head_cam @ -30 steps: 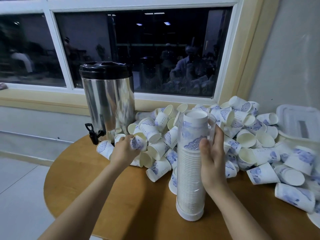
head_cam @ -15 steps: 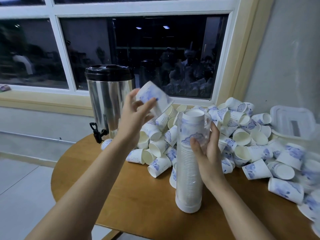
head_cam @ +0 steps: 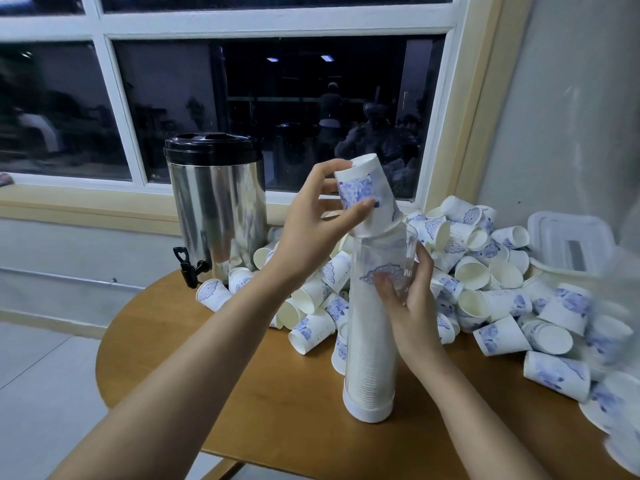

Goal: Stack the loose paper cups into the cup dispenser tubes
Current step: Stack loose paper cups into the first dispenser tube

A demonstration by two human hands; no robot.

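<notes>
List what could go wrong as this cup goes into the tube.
The cup in the left hand enters tilted, so its rim may catch the tube mouth. The tube is nearly full, so it may not seat. Only the right hand steadies the tall tube; a push could tip it.

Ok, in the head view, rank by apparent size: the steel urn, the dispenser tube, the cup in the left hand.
1. steel urn
2. dispenser tube, taller but narrower, and nearer the camera, so the top two are unsure
3. held cup, clearly smallest
</notes>
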